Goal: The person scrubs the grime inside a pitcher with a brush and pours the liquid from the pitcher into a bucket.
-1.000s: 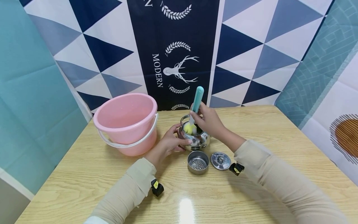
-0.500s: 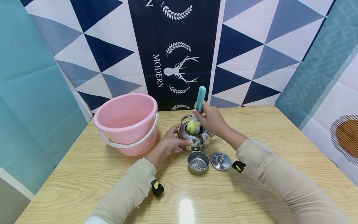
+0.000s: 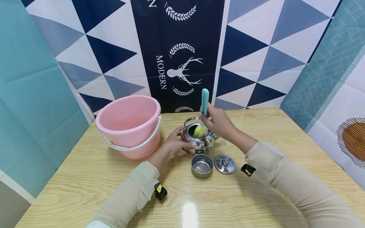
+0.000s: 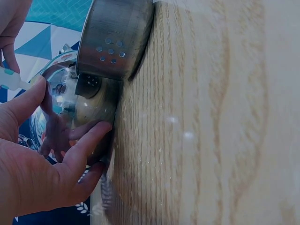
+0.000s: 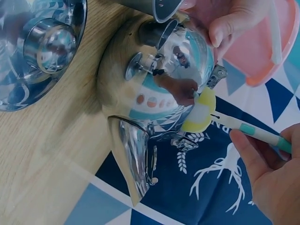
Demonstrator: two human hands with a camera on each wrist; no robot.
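A shiny steel teapot (image 3: 196,146) with a raised loop handle stands upright on the table. My left hand (image 3: 176,142) grips its left side, thumb at the front; the left wrist view shows the other fingers (image 4: 89,145) low on its body. My right hand (image 3: 218,122) pinches the teal and white handle of a sponge brush (image 3: 204,99). The brush's yellow and white sponge head (image 5: 200,111) is at the pot's uncovered mouth, partly inside, near the spout side. The spout (image 5: 131,157) shows in the right wrist view.
In front of the teapot stands a round steel strainer (image 3: 201,167) with a perforated bottom. To its right lies the steel lid (image 3: 225,164). A pink bucket (image 3: 142,148) with a white handle stands at the left. Patterned cloth (image 3: 182,72) hangs behind the wooden table (image 3: 171,202).
The sponge head has shifted rightward across the teapot's mouth, and the brush handle is now more upright. My right hand has moved slightly right. The left hand and teapot have stayed put.
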